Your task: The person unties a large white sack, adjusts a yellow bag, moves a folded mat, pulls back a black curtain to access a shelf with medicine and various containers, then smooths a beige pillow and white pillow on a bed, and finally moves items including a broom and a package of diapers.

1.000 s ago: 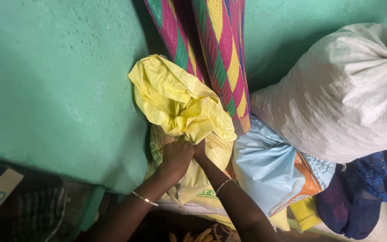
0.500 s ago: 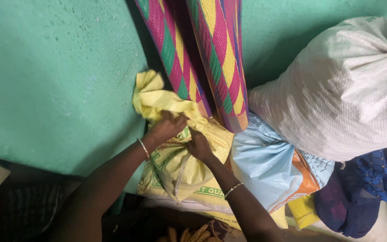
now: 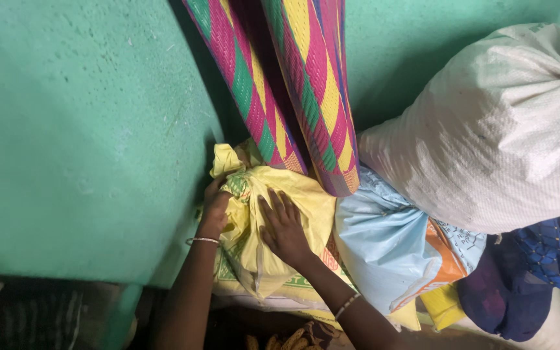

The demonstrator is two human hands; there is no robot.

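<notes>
A yellow woven sack (image 3: 306, 198) with green print stands against the green wall, its top folded down. My left hand (image 3: 216, 207) is on the sack's left side, fingers curled into the folded yellow top. My right hand (image 3: 284, 225) lies flat on the front of the sack with fingers spread. Both wrists wear thin metal bangles.
A rolled mat (image 3: 306, 84) striped pink, green and yellow leans on the green wall (image 3: 79, 129) just behind the sack. To the right lie a pale blue and orange sack (image 3: 390, 243), a big white sack (image 3: 500, 129) and dark blue cloth (image 3: 546, 259). Corn cobs (image 3: 280, 340) show at the bottom.
The loose yellow top has been folded down and tucked. My left hand moved down to the sack's left side. My right hand opened and now presses flat on the front.
</notes>
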